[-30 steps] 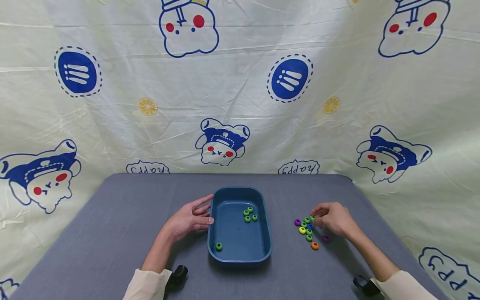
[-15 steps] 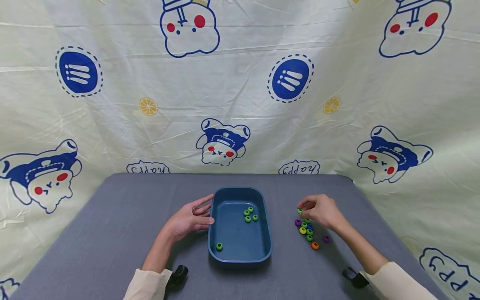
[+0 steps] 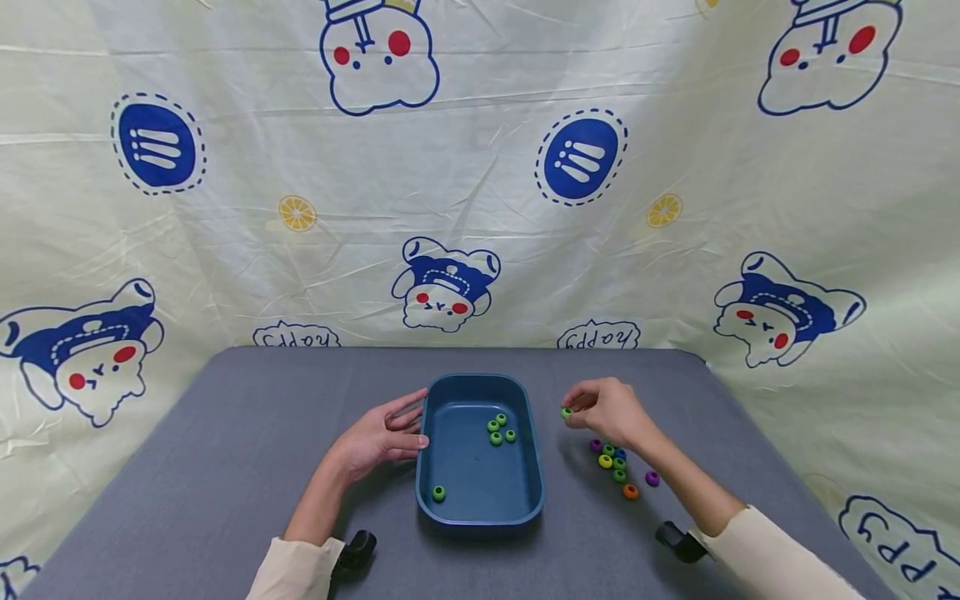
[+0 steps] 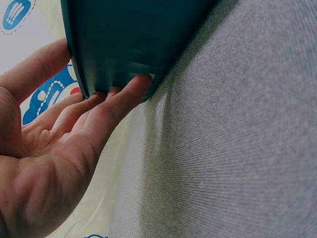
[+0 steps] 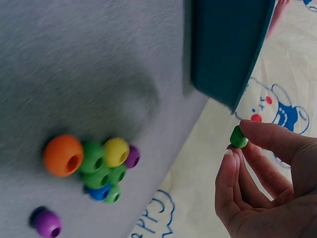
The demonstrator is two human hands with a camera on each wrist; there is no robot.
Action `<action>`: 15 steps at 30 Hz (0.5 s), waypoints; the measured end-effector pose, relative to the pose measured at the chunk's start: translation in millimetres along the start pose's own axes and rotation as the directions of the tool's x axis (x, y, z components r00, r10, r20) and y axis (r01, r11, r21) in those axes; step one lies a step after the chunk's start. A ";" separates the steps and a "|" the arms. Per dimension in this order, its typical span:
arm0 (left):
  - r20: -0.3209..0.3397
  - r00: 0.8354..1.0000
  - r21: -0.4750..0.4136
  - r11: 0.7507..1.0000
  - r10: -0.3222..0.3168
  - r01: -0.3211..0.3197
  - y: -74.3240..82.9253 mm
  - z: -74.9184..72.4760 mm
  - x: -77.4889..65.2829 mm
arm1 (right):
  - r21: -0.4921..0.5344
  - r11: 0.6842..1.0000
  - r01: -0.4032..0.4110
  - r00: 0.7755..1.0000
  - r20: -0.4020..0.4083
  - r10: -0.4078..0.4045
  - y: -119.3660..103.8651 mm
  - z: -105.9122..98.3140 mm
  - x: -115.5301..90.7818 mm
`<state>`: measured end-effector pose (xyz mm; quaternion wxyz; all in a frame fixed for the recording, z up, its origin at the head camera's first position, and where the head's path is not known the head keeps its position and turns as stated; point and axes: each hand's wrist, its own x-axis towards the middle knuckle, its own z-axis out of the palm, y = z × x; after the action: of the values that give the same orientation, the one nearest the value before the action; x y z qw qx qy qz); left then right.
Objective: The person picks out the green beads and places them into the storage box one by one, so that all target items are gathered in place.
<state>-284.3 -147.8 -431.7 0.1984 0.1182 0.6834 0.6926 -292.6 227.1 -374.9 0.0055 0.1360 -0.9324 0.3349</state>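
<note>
Between thumb and fingertips my right hand (image 3: 611, 412) pinches a green bead (image 3: 566, 412), held above the table just right of the blue tray (image 3: 465, 471). The right wrist view shows that bead (image 5: 238, 137) clear of the tray's wall. My left hand (image 3: 378, 440) rests against the tray's left side, its thumb at the rim. In the left wrist view the fingers (image 4: 124, 101) lie extended along the outer wall. Inside the tray, several green beads sit in a group (image 3: 496, 438) toward the right, and one green bead (image 3: 438, 493) lies near the front left corner.
Right of the tray lies a cluster of beads: a yellow bead (image 3: 605, 461), a purple one, a blue one and several green ones. An orange bead (image 3: 631, 492) is at its front, a second purple bead (image 3: 652, 478) apart. A printed cloth (image 3: 480, 192) hangs behind the grey table.
My right hand has lifted a green bead from the cluster and carried it left and away from me, toward the tray. The left hand and the tray have stayed put.
</note>
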 end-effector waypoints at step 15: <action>0.002 1.000 0.003 1.000 -0.005 0.005 0.3 -0.2 -0.6 | 0.009 0.997 0.072 0.997 0.000 -0.072 -33.3 19.8 10.2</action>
<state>-283.9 -148.2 -431.3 0.2006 0.1174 0.6845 0.6910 -292.3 187.6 -368.5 0.0168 0.1694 -0.9254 0.3387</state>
